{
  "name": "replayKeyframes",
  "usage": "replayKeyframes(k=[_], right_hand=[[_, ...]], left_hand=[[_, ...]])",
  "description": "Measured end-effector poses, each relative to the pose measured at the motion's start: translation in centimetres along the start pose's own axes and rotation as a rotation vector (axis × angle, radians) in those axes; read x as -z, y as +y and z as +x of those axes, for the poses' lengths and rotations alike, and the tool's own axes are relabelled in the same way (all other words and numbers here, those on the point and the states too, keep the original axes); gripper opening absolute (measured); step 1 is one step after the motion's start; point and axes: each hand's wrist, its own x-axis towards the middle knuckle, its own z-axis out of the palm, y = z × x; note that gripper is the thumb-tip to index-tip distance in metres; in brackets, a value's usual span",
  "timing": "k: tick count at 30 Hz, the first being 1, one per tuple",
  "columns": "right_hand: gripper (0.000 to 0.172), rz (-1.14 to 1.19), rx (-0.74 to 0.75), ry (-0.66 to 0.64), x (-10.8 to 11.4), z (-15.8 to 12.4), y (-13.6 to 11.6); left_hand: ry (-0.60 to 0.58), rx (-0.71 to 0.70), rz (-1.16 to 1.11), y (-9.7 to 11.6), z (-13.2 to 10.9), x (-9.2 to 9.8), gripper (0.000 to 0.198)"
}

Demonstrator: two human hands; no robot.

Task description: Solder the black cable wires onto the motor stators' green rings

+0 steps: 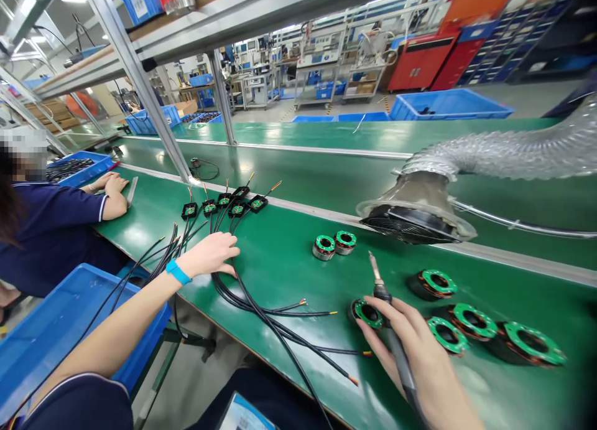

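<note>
The right hand (pixel 417 349) has thumb and forefinger narrowed about a stator (pixel 366 315), which sits at their tips; its right edge is hidden behind them. The iron (pixel 395 340) lies along the same hand, tip pointing away past the stator; its rear end is cut off by the bottom edge. The left hand (pixel 213 256) has thumb and fingers parted over the cables (pixel 261 315); whether it grips one I cannot tell, since the strands pass under the palm. Beyond its fingertips, black housings (pixel 237 210) lie clustered, cables running back from them. Two small stators (pixel 324 247) stand ahead of the iron's tip; four more (pixel 476 321), blurred, lie right of the right hand. Past them hangs the duct (pixel 422 200), its hose leaving at the right edge.
</note>
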Motion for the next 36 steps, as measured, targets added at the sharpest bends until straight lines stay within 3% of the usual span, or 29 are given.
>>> replayKeyframes(k=[3,6,10,13,15,20,23,26,33,36], right_hand=[[0.035,-0.001,-0.002,0.081,-0.4,0.0,-0.1],[0.035,0.040,-0.012,0.126,-0.6,0.1,-0.2],[0.034,0.083,-0.014,0.131,-0.5,0.1,-0.3],[0.032,0.095,0.003,0.129,-0.2,0.0,-0.3],[0.032,0.102,0.012,0.118,0.0,-0.2,-0.2],[0.032,0.112,0.012,0.115,0.4,-0.2,0.2],[0.032,0.117,0.004,0.117,0.4,0.0,0.1],[0.032,0.124,-0.003,0.111,0.4,0.2,0.0],[0.038,0.064,-0.065,0.147,-0.1,-0.4,0.5],[0.039,0.052,-0.076,0.145,-0.2,-0.3,0.4]], left_hand=[[0.014,-0.001,0.018,1.7,1.6,0.7,0.037],[0.031,-0.011,0.039,5.4,3.3,1.5,0.024],[0.113,-0.267,-0.017,12.1,5.4,2.1,0.026],[0.094,-0.378,-0.167,15.0,6.5,1.4,0.021],[0.053,-0.326,-0.310,15.3,6.7,0.6,0.018],[-0.047,-0.030,-0.665,13.3,4.5,-0.5,0.049],[-0.159,0.210,-0.779,11.9,3.3,-0.3,0.050],[-0.173,0.386,-0.804,11.1,3.1,-0.1,0.054],[-0.117,0.490,-0.548,11.5,3.2,0.2,0.054],[-0.037,0.375,-0.396,12.6,3.6,1.2,0.058]])
